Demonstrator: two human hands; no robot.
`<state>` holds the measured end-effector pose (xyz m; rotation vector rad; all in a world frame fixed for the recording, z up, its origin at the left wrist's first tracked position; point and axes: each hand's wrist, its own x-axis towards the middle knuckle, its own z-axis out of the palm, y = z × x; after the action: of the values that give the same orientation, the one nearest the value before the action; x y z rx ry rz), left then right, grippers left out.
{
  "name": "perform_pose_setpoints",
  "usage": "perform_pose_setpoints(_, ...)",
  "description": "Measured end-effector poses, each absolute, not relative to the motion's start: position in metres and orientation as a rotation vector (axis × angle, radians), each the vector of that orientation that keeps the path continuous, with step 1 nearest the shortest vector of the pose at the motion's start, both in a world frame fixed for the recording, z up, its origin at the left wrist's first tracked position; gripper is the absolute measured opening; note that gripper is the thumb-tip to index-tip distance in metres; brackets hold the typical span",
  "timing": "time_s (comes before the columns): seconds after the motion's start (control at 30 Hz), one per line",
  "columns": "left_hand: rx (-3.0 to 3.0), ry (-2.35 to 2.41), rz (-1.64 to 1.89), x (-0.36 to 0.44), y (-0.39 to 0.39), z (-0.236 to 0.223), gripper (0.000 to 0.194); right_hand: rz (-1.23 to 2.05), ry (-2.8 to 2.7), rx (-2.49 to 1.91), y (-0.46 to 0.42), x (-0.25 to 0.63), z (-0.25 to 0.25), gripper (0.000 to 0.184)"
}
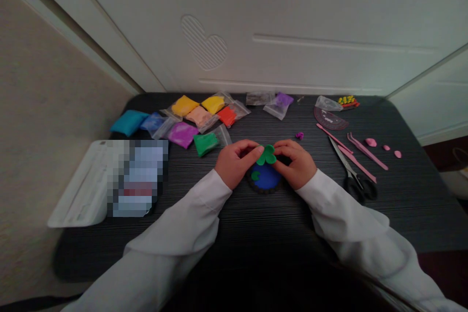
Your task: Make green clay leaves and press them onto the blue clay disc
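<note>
Between my two hands is a green clay piece (266, 156) with rounded, cupped lobes, like a leaf or flower. My left hand (238, 162) pinches its left side between thumb and fingers. On the other side, my right hand (297, 164) has its bent fingers closed at the piece's right edge; its fingertips are partly hidden. Just below the piece lies a round blue clay disc (269, 178) edged with dark beads, resembling a pond. A small green notched clay pad (255, 175) rests on the disc's left part. My hands cover parts of the disc's rim.
Bagged clay lies at the back left, including a green pack (205, 144) and a magenta pack (183, 134). Scissors (351, 170), pink tweezers (366, 151) and pink clay lumps (371, 142) lie right. A phone (141, 178) lies left. A white panel (292, 63) stands behind the table.
</note>
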<state>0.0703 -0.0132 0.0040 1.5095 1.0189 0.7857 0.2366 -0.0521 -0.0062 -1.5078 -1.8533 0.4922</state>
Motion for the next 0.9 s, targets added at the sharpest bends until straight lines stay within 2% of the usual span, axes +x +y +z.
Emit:
perform_pose_setpoints(0.17,1.432,0.987,0.842,0.068,-0.007,0.000,0.027,0.536,-1.856,-1.428,-0.050,0.243,-0.007,0.014)
perform_pose_setpoints(0.37,1.354,0.976,0.837,0.068,0.000,-0.011,0.019,0.619,-1.720,-1.439,-0.048,0.254,-0.009,0.014)
perform_pose_setpoints(0.6,1.470,1.041,0.857,0.063,-0.001,-0.015,0.019,0.653,-1.559,-1.511,-0.045,0.267,-0.023,0.023)
perform_pose_setpoints(0.9,1.679,1.108,0.881,0.054,-0.016,-0.014,0.018,0.628,-1.546,-1.520,-0.053,0.263,-0.025,0.024)
